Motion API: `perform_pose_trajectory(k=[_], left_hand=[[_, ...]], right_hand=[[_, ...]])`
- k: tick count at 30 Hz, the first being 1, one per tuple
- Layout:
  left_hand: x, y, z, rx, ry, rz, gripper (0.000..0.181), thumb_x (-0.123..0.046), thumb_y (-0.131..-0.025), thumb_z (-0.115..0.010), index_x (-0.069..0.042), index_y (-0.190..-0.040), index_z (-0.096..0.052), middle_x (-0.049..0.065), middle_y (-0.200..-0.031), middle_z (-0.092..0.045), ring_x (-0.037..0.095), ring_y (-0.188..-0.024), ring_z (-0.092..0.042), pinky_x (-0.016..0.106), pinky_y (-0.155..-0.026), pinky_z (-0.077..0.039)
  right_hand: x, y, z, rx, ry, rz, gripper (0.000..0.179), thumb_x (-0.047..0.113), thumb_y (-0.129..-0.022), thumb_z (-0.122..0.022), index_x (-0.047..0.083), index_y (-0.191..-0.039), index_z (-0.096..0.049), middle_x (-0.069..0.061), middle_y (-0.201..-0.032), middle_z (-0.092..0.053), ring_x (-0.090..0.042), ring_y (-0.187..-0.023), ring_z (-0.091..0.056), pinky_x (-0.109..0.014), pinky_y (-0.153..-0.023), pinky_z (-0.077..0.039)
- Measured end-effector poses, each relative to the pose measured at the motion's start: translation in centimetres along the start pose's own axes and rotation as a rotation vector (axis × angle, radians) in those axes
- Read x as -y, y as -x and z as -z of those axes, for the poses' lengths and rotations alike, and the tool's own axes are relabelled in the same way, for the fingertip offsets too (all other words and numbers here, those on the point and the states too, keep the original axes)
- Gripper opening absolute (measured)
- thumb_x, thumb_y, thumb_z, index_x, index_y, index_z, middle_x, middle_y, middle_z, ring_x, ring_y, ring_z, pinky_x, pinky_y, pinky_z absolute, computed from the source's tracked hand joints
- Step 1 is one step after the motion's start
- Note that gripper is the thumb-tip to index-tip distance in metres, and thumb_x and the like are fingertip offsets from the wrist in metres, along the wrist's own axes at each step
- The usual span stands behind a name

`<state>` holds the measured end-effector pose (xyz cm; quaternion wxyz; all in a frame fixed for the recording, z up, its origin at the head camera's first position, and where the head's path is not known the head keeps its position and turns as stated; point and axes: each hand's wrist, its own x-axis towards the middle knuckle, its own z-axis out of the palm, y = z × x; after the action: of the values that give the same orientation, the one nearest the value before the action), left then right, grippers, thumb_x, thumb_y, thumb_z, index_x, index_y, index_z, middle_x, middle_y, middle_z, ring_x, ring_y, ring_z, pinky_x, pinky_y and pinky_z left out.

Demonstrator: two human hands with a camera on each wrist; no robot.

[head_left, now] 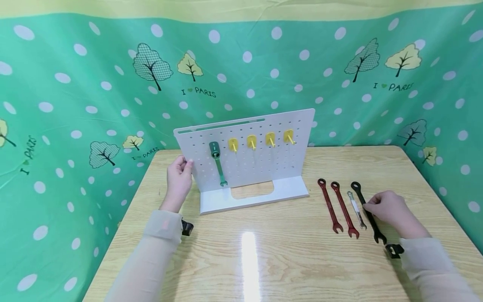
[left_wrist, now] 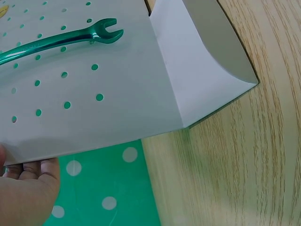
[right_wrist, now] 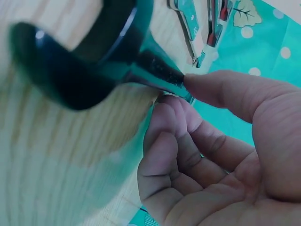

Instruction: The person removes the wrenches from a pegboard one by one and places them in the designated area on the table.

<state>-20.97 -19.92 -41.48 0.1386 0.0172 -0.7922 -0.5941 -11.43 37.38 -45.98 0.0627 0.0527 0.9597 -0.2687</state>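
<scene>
A white pegboard stand [head_left: 260, 167] stands on the table with a green wrench [head_left: 219, 170] hanging on its left side. My left hand [head_left: 179, 180] grips the board's left edge, its fingers behind and the thumb partly out of frame in the left wrist view. At the right, my right hand [head_left: 388, 209] pinches a black wrench [head_left: 371, 220] between thumb and fingers around its middle. In the right wrist view the black wrench's open end [right_wrist: 70, 70] looms large and blurred. Left of it lie a small silver wrench [head_left: 354, 208] and two red wrenches [head_left: 330, 205].
Several yellow hooks [head_left: 251, 142] stick out from the board in a row right of the green wrench. The stand's base [head_left: 215, 202] has a cut-out at its middle. A green dotted curtain [head_left: 241, 84] hangs behind and beside the wooden table [head_left: 294, 260].
</scene>
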Motion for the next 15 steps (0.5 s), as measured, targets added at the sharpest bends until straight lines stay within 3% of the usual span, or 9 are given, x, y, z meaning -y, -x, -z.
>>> perform_pose_trajectory(k=[7,15], left_hand=[[0.0,0.0,0.0,0.006,0.001,-0.011,0.026,-0.013,-0.109,-0.051,0.003,-0.126,-0.062,0.019,-0.12,-0.069,0.026,-0.112,-0.065,0.035,-0.096,-0.052],[-0.1,0.0,0.1,0.002,-0.001,-0.002,0.026,-0.013,-0.108,-0.051,0.003,-0.125,-0.063,0.019,-0.119,-0.069,0.025,-0.112,-0.065,0.036,-0.095,-0.052]], right_hand=[[0.8,0.5,0.3,-0.05,-0.024,-0.007,0.028,0.023,-0.097,-0.066,-0.003,-0.088,-0.069,-0.006,-0.077,-0.064,-0.021,-0.068,-0.054,-0.036,-0.058,-0.045],[4.5,0.8,-0.4,-0.158,-0.173,0.111,0.035,0.029,-0.101,-0.066,-0.005,-0.107,-0.072,-0.013,-0.093,-0.072,-0.02,-0.078,-0.063,-0.03,-0.062,-0.05]])
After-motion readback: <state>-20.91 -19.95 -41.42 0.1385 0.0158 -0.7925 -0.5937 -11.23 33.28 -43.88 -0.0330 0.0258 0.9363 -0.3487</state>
